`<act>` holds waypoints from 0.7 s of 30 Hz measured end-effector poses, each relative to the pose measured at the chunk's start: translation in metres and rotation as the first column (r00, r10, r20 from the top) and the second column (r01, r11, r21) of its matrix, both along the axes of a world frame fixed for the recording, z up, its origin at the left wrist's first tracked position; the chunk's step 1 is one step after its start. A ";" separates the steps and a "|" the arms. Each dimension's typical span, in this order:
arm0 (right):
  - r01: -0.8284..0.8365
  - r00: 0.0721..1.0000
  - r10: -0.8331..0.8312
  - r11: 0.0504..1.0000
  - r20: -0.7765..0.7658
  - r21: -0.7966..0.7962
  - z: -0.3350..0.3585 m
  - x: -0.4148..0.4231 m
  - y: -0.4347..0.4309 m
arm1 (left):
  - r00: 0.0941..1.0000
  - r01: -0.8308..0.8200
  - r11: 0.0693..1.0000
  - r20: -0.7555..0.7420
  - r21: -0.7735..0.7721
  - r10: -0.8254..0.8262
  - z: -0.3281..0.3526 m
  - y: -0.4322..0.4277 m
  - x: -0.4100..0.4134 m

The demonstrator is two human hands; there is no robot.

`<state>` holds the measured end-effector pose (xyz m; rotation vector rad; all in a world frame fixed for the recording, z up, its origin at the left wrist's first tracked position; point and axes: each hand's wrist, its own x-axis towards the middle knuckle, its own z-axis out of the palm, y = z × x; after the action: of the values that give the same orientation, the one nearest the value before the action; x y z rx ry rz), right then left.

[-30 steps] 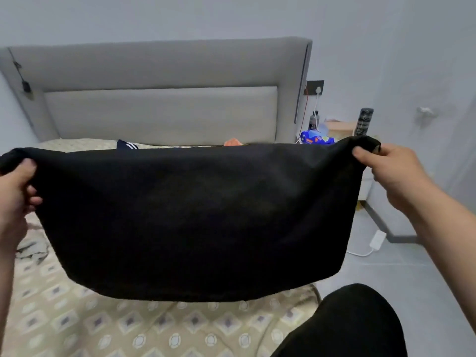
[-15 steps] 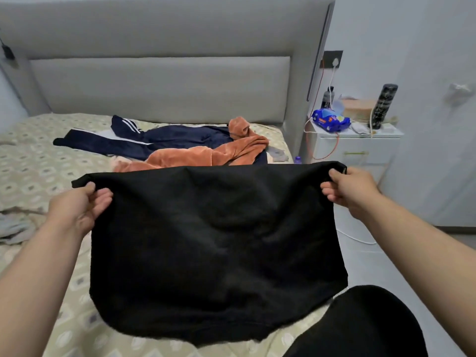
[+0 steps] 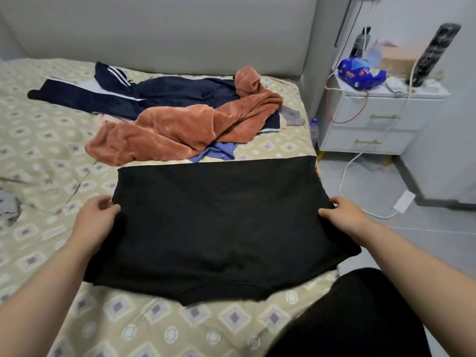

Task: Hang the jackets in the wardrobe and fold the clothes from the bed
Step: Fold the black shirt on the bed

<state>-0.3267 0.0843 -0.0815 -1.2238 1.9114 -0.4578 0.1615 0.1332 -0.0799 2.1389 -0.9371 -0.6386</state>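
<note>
1. Where the patterned bed [image 3: 38,140] comes nearest the camera, a black garment [image 3: 219,228] lies spread out wide, its far edge straight and its right side reaching the bed's right edge.
2. The left hand [image 3: 95,222] is at the garment's left edge. Its fingers [image 3: 104,202] are curled and, with the thumb, pinch the cloth there.
3. The right hand [image 3: 345,217] is at the opposite edge. Its fingers [image 3: 332,202] are bent round the hem and grip it, so the garment is held at both sides at about mid-height.
4. Beyond the black garment an orange fleece garment [image 3: 180,130] lies crumpled across the bed, partly on top of a navy track jacket [image 3: 154,96] with white stripes.
5. A blue-purple cloth [image 3: 219,153] pokes out from under the fleece, just beyond the black garment's far edge.
6. A small grey cloth [image 3: 292,117] lies near the bed's right edge, and another grey piece [image 3: 7,204] shows at the picture's left border.
7. A grey padded headboard [image 3: 180,34] stands behind the bed.
8. To the right stands a white nightstand [image 3: 381,112] carrying a blue packet [image 3: 360,73], with cables hanging over its front.
9. A white charger [image 3: 404,204] lies on the floor.
10. The person's knee [image 3: 360,318], in black, fills the lower right corner.
</note>
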 end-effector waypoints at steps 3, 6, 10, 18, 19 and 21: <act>0.031 0.999 -0.031 0.999 -0.022 -0.015 -0.034 -0.010 0.025 | 0.982 0.022 0.997 0.185 0.077 -0.036 -0.035 0.042 -0.003; 0.089 0.991 -0.097 0.992 -0.092 -0.086 -0.042 -0.011 0.039 | 0.988 -0.090 0.990 0.137 0.108 0.074 -0.048 0.073 0.002; 0.182 0.975 -0.175 0.983 0.137 -0.040 -0.038 -0.020 0.042 | 0.995 -0.097 0.981 -0.021 0.167 0.102 -0.043 0.092 0.016; 0.394 0.411 -0.436 0.877 0.801 0.275 -0.020 -0.028 0.041 | 0.517 -0.350 0.937 -0.835 -0.002 0.191 -0.015 0.084 0.010; 0.393 0.418 -0.458 0.870 0.785 0.298 -0.020 -0.027 0.042 | 0.488 -0.327 0.944 -0.849 0.036 0.202 -0.014 0.084 0.005; 0.356 0.559 -0.462 0.883 0.688 0.305 -0.024 -0.023 0.044 | 0.522 -0.239 0.964 -0.821 0.119 0.230 -0.015 0.088 0.001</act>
<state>-0.3498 0.1282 -0.1059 -0.3417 1.4219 -0.9101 0.1623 0.2216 -0.0944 1.5673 -0.0964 -1.3341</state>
